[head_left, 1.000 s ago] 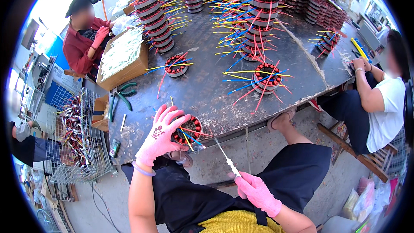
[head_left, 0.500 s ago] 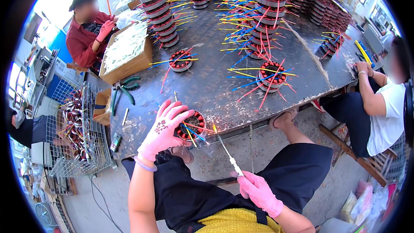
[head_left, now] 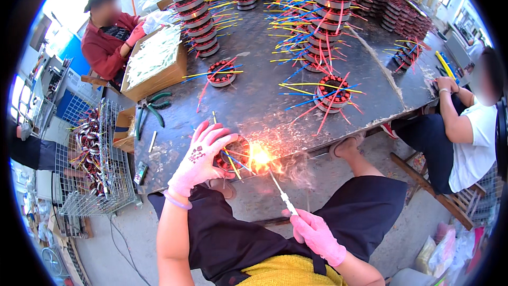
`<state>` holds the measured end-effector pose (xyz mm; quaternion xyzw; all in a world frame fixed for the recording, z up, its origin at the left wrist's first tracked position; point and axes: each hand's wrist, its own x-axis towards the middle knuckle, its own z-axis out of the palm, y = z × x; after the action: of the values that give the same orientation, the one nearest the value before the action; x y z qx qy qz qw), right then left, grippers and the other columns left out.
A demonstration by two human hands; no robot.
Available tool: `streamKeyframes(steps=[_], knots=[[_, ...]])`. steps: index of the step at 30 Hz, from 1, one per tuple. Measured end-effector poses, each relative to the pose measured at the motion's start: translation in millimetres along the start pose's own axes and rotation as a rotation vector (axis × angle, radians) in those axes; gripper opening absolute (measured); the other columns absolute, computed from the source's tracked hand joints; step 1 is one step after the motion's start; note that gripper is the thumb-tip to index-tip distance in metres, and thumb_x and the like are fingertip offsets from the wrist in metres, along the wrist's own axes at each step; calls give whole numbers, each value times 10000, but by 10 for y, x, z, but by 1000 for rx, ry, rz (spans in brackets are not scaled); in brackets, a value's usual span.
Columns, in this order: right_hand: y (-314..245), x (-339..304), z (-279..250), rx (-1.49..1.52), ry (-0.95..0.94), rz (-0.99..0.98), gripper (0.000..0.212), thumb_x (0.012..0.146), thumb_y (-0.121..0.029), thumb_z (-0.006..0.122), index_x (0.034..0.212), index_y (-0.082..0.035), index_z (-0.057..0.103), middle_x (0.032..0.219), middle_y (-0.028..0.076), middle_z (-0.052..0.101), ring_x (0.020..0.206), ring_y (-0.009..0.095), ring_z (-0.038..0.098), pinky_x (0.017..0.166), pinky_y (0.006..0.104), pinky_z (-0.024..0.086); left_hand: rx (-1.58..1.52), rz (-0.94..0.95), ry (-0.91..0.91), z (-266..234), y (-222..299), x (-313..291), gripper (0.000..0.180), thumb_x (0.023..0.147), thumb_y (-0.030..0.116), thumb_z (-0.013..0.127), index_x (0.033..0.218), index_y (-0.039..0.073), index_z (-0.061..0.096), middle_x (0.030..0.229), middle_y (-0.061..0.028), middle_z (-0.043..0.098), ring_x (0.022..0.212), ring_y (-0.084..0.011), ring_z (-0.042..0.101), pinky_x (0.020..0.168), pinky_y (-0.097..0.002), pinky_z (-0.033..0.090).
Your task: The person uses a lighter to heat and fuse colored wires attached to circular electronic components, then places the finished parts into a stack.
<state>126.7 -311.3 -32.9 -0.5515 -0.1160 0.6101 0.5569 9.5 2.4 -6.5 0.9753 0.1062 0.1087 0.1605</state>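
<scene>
1. the right hand (head_left: 317, 235), pink-gloved, is short of the table's near edge, its fingers closed around the white handle of a thin rod (head_left: 286, 200).
2. a bright flame (head_left: 260, 158) burns by the rod's far end, at the table's near edge, with smoke to its right.
3. the left hand (head_left: 198, 161), also pink-gloved, grips the left side of a wire-wound ring (head_left: 224, 163), thumb low, other fingers over it; the ring is at the near edge, just left of the flame. i cannot tell whether it touches the table (head_left: 254, 100).
4. toward the table's left edge lie a white stick (head_left: 152, 142) and green-handled pliers (head_left: 139, 123); a wire basket (head_left: 98, 204) is past that edge.
5. farther in, a lone ring (head_left: 221, 79) sits left of centre.
6. a carton (head_left: 172, 77) of white slips is by the far left edge, near a red-sleeved person (head_left: 100, 53).
7. tall stacks of rings (head_left: 330, 13) with coloured leads fill the far side.
</scene>
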Motion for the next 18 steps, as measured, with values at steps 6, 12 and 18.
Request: streamKeyframes(steps=[6,12,18], knots=[[-44,14,30,-22,-4,26,373,1021,-232,501,1301,9,559,714,-56,451,611,46,418,552,214,338,-4,-13,-12,-12,17,-33,910,461,276,892,1294,114,565,1307,-97,545,1335,-330,423,1185,-516,222],[-16,-4,-1,-56,5,1,367,1026,-249,493,1310,-29,564,677,-56,457,579,35,414,528,210,334,3,-16,-15,-9,15,-29,924,464,276,888,1311,114,556,1318,-100,537,1343,-335,415,1187,-516,217],[31,15,-3,-25,-5,-5,360,1026,-246,499,1309,-35,567,674,-58,453,577,33,411,523,208,326,-5,-23,-20,-12,11,-37,918,469,262,882,1313,114,555,1320,-99,535,1347,-332,410,1189,-513,212]])
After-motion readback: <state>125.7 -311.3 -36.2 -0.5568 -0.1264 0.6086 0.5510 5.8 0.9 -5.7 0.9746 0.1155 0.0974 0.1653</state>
